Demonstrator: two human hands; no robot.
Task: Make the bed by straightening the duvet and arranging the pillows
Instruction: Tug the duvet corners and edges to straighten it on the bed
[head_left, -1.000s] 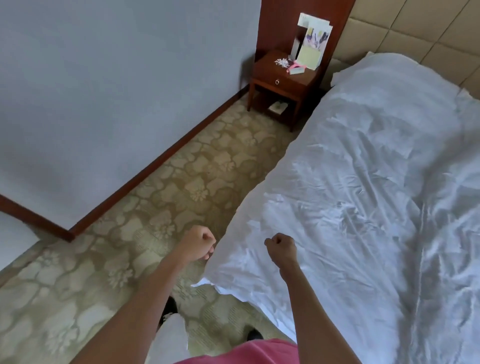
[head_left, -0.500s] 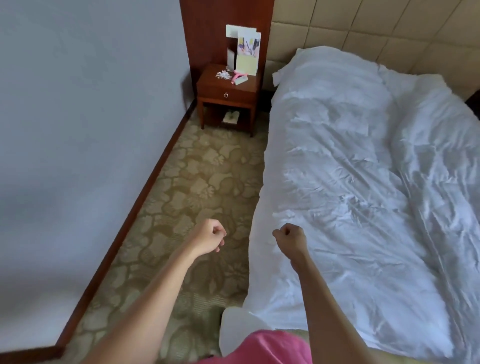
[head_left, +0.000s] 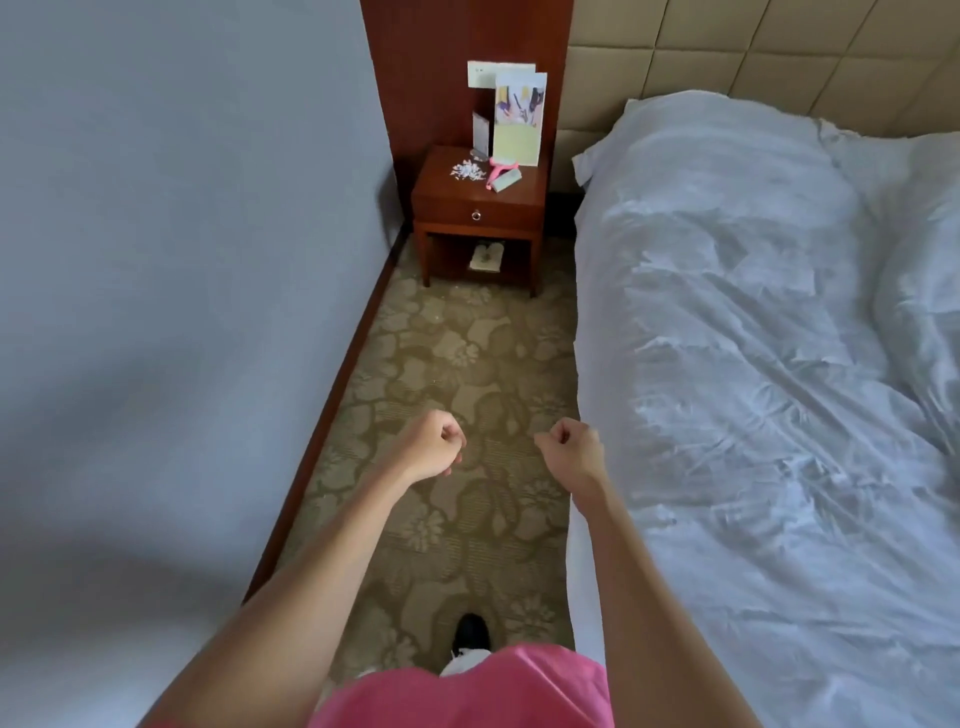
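White duvet (head_left: 753, 389) lies spread along the bed but is creased throughout; straightening judged only partly done. One pillow (head_left: 691, 130) sits at the headboard, under the cover. Left hand (head_left: 434, 447) and right hand (head_left: 571, 449) clenched, empty, over carpet beside the bed.

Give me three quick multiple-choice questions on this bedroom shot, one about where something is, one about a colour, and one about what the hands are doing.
1. Where is the nightstand?
A. between the wall and the bed
B. at the foot of the bed
C. right of the bed

2. What colour is the duvet?
A. pink
B. white
C. brown

3. What are the left hand and the right hand doing?
A. gripping the duvet
B. holding a pillow
C. curled, holding nothing

Answers: 1 A, it stands in the corner beside the headboard. 2 B, the wrinkled cover is white. 3 C, both fists hang over the carpet, touching nothing.
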